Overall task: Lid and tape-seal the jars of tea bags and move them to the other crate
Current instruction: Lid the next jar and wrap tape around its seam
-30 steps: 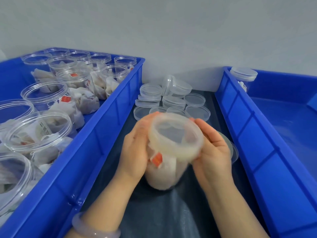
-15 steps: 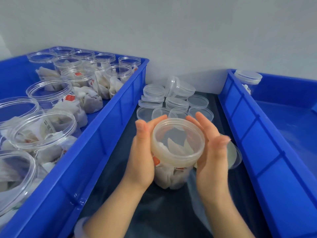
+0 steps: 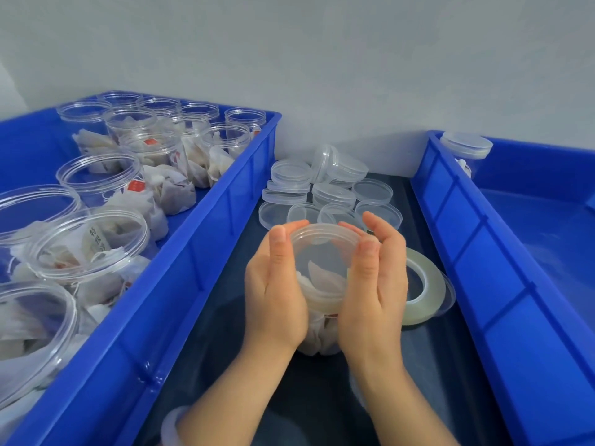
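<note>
Jar [image 3: 317, 336] is no longer tipped toward the viewer. It stands nearly upright on the dark mat [image 3: 322, 397], with its lid [image 3: 325, 252] facing up. Right hand [image 3: 373, 291], flat-fingered half a second ago, now curves around the lid's right rim, thumb on the edge. Left hand [image 3: 273, 291] sits lower along the jar's side. Tape roll [image 3: 425, 284] shows more fully beside the right hand.

L hand [image 3: 273, 286], R hand [image 3: 375, 284], palms facing, fingers [image 3: 381, 228] prob. curled round jar [image 3: 317, 341]

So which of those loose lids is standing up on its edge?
The back middle lid of the pile: it is tipped up on its edge, while the other lids around it lie flat.
</note>
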Demonstrator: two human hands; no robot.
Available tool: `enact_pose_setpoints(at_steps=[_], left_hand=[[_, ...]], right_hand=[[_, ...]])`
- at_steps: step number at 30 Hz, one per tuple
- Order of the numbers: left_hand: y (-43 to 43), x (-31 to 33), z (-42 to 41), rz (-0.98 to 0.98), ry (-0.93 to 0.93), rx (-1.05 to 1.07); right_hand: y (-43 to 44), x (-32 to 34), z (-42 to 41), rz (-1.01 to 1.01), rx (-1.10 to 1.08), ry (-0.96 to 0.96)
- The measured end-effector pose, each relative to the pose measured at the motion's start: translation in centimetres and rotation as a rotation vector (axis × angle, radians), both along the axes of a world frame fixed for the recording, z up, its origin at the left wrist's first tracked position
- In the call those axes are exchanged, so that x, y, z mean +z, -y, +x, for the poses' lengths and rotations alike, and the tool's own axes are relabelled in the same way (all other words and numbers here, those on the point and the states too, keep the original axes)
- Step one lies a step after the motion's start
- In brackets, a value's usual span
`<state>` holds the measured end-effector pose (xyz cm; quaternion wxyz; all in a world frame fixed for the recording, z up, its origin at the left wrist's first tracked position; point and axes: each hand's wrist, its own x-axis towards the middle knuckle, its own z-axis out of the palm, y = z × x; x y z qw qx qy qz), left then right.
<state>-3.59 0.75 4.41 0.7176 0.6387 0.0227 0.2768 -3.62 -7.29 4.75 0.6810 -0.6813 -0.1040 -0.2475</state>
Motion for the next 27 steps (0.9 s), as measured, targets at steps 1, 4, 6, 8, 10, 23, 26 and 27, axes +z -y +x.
enact_pose_setpoints(at_steps=[1, 4, 6, 8, 10, 23, 26, 27], left_hand=[[-0.1, 0.1, -0.1, 0.039, 0.017, 0.024], [-0.8, 0.7, -0.2, 0.077, 0.096, -0.024], [-1.1, 0.7, -0.2, 0.036, 0.09, -0.17], [-0.9, 0.6, -0.1, 0.074, 0.079, -0.16], [-0.5, 0.6, 0.1, 0.123, 0.075, -0.073], [-1.3, 0.3, 0.6, 0.096, 0.117, -0.224], [-1.5, -0.1, 0.7, 0.092, 0.042, -0.214], [-1.5, -0.1, 0.9, 0.104, 0.036, -0.181]], right_hand=[[0.4, 0.0, -0.1, -0.016, 0.057, -0.006], [1.6, 0.0, -0.3, -0.18, 0.232, 0.002], [2.0, -0.2, 0.0, -0.294, 0.256, 0.008], [1.9, -0.3, 0.1, -0.263, 0.246, -0.03], [1.8, -0.5, 0.2, -0.192, 0.249, -0.041], [2.9, -0.3, 0.3, -0.253, 0.355, -0.101], [2.8, -0.6, 0.3, -0.228, 0.338, -0.101], [2.7, -0.6, 0.2, -0.231, 0.328, -0.102]])
